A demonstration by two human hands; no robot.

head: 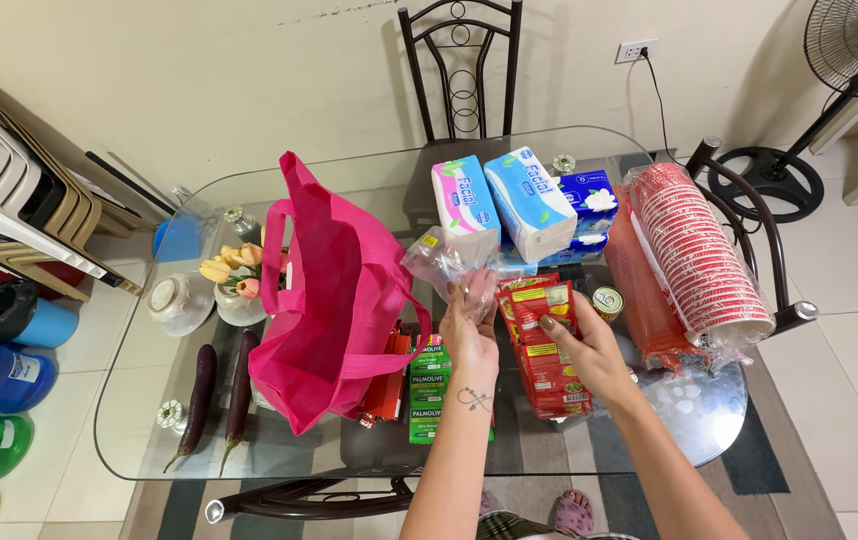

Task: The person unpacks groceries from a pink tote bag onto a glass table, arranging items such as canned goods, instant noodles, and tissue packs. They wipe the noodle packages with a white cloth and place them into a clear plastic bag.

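My left hand (469,335) pinches a crumpled clear plastic bag (446,265) above the glass table (639,405). My right hand (589,352) grips a strip of red sachets (546,345) that lies down the table. A pink fabric tote bag (324,300) stands open to the left of my hands. Green soap boxes (429,385) and a red-orange pack (387,385) lie between the tote and my left forearm. Behind the hands stand two tissue packs (499,205) and a blue tissue box (589,200).
Stacks of red paper cups in plastic (694,255) lie at the right, with a small can (607,302) beside them. Two eggplants (219,395) and a vase of tulips (237,275) sit at the left. A metal chair (461,70) stands behind the table; a fan (854,60) far right.
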